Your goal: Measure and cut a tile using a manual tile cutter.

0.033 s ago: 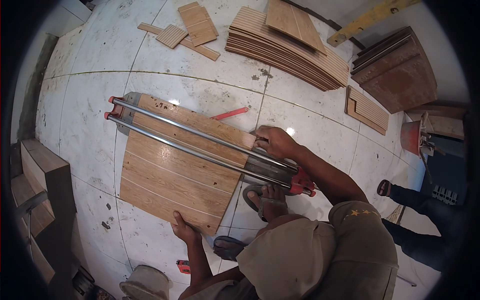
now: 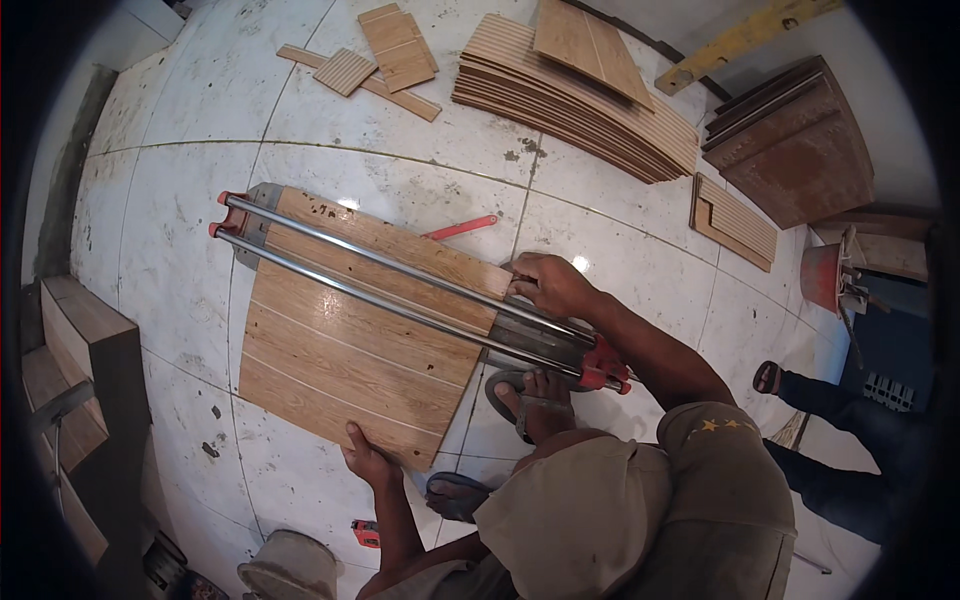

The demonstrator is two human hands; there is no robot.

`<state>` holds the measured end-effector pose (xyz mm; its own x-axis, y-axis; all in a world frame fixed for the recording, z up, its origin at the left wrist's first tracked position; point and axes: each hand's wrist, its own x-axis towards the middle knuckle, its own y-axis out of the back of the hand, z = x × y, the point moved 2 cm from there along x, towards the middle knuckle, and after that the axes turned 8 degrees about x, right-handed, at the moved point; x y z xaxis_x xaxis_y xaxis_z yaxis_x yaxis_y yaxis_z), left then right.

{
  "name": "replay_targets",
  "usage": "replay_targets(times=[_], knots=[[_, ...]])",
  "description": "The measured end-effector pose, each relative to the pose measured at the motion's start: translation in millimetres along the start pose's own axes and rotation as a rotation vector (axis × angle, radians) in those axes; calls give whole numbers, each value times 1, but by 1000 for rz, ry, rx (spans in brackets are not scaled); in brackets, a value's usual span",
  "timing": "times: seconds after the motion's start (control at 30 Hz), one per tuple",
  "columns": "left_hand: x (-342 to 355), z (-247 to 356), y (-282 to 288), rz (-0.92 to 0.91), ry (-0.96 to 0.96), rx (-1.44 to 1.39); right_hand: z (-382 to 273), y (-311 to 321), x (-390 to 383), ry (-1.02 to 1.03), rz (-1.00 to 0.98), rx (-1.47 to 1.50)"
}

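A wood-look tile (image 2: 360,350) with pale stripes lies across a manual tile cutter, under its two steel rails (image 2: 400,268). The cutter has a red end bracket (image 2: 232,215) at the far left and a red carriage (image 2: 604,364) at the near right. My left hand (image 2: 372,460) grips the tile's near edge, thumb on top and fingers mostly hidden below. At the tile's right corner, beside the rails, my right hand (image 2: 550,284) is closed with its fingertips pinched on the edge. Whether anything small is between those fingertips I cannot make out.
Beyond the tile lies a red bar (image 2: 462,228). Stacked tiles (image 2: 570,110) and offcuts (image 2: 395,50) lie farther back. A bucket (image 2: 822,275) stands right; a person's leg (image 2: 830,400) is nearby. Boxy steps (image 2: 110,400) rise left. A red tape measure (image 2: 366,533) sits by my left forearm.
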<state>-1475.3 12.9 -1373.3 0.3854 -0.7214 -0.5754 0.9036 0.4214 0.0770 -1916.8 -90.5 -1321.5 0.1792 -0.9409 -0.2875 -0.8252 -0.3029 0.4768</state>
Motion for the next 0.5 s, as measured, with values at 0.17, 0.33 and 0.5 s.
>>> replay_targets(times=[0.17,0.33,0.5], knots=[[-2,2,-3,28,-1,2,3,4,6,75,-49,-7],[-5,6,-7,28,-2,-30,7,6,8,56,-79,53],[-6,7,-8,35,-1,-17,17,4,9,-30,-134,144]])
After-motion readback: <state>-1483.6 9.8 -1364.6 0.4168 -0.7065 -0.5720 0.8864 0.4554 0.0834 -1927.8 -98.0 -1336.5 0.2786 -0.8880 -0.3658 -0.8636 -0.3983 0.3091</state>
